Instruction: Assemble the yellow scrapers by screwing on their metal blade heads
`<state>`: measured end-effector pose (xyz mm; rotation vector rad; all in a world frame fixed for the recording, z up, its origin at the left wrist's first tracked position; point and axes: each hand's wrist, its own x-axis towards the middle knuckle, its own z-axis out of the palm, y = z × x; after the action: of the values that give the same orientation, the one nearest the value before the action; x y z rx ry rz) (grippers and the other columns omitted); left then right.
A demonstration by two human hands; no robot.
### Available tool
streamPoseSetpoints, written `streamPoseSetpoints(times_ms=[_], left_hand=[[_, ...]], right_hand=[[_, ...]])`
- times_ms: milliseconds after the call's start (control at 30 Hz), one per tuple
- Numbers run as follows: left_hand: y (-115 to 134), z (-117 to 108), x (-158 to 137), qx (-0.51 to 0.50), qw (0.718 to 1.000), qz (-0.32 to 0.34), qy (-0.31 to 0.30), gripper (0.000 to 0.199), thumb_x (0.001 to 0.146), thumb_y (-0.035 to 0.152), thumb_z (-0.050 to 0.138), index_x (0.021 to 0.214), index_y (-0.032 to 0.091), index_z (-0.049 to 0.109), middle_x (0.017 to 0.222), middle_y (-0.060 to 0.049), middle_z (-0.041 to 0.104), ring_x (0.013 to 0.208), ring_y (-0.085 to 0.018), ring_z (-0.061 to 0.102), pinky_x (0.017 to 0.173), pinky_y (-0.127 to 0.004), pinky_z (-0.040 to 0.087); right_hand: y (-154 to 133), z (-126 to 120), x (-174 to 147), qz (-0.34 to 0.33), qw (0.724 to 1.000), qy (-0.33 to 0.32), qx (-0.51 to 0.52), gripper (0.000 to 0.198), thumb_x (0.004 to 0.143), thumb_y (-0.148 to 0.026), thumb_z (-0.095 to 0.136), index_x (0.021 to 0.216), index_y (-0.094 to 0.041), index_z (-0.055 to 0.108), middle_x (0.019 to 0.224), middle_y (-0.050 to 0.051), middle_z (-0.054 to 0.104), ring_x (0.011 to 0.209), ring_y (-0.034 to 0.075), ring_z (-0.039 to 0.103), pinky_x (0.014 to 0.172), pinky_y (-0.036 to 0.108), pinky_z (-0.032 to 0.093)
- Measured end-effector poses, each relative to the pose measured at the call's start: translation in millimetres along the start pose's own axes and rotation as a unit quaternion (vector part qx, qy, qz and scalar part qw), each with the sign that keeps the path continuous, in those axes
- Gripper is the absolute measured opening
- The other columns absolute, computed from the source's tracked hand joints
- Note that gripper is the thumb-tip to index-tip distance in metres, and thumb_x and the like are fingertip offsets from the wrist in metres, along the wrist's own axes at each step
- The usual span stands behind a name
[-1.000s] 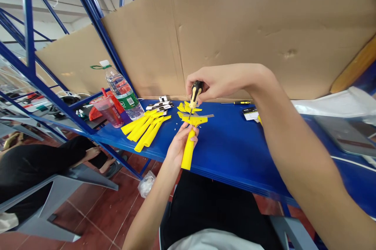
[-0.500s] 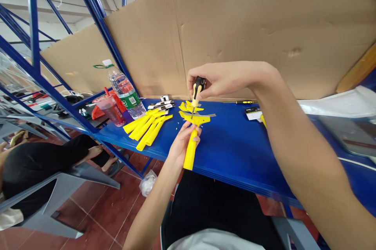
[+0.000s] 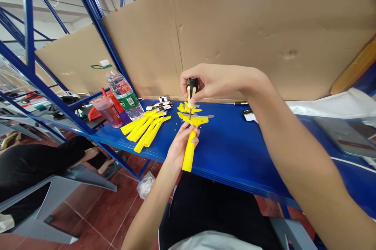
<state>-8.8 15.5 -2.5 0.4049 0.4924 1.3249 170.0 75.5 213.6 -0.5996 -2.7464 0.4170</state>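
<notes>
My left hand (image 3: 179, 145) is wrapped round the neck of a yellow plastic scraper (image 3: 188, 156), whose wide head faces away from me. A thin metal blade (image 3: 209, 116) sticks out at the right end of that head. From above, my right hand (image 3: 202, 81) grips a black and cream screwdriver (image 3: 192, 89), held upright with its tip on the scraper head. Any screw under the tip is too small to make out. Behind the head lie more yellow plastic pieces (image 3: 183, 106). Several yellow handles (image 3: 147, 128) rest to the left of my left hand.
A large water bottle (image 3: 126, 93) and a red-lidded cup (image 3: 108, 111) stand at the left of the blue table (image 3: 229, 152). Black and white packs (image 3: 161, 104) lie behind the handles. Another screwdriver (image 3: 241, 103) lies by the cardboard wall (image 3: 235, 26). A seated person's legs (image 3: 44, 160) show at left.
The view has shifted slightly, so everything sits a little further left. My right hand's grip on the screwdriver handle has turned slightly; the tip stays on the scraper head.
</notes>
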Motion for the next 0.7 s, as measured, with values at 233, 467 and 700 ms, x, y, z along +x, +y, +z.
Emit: streamPoseSetpoints(times_ms=[233, 467, 700], left_hand=[[2.7, 3.9, -2.8, -0.009, 1.000, -0.014, 0.019, 0.040, 0.087, 0.002, 0.081, 0.116, 0.023, 0.063, 0.123, -0.009, 0.070, 0.085, -0.011, 0.072, 0.056, -0.013, 0.045], [3.0, 7.0, -6.1, 0.000, 1.000, -0.016, 0.008, 0.040, 0.086, 0.002, 0.082, 0.115, 0.022, 0.063, 0.119, -0.008, 0.070, 0.085, -0.012, 0.072, 0.055, -0.014, 0.044], [4.0, 7.3, -5.5, -0.022, 0.999, -0.022, 0.013, 0.037, 0.089, 0.000, 0.077, 0.113, 0.022, 0.060, 0.117, -0.008, 0.070, 0.084, -0.011, 0.072, 0.055, -0.013, 0.045]], right_hand=[[-5.5, 2.4, -0.5, 0.031, 0.998, 0.020, -0.047, 0.034, 0.085, -0.043, 0.088, 0.105, -0.022, 0.070, 0.104, 0.006, 0.075, 0.089, 0.021, 0.063, 0.069, 0.033, 0.039], [-7.3, 1.9, -0.1, 0.017, 0.999, 0.030, -0.025, 0.030, 0.086, -0.043, 0.087, 0.100, -0.022, 0.070, 0.098, 0.004, 0.074, 0.090, 0.022, 0.063, 0.071, 0.034, 0.039], [-2.6, 4.1, 2.3, 0.009, 1.000, 0.005, -0.010, 0.036, 0.086, -0.038, 0.087, 0.112, -0.022, 0.069, 0.109, 0.005, 0.074, 0.091, 0.021, 0.062, 0.073, 0.033, 0.040]])
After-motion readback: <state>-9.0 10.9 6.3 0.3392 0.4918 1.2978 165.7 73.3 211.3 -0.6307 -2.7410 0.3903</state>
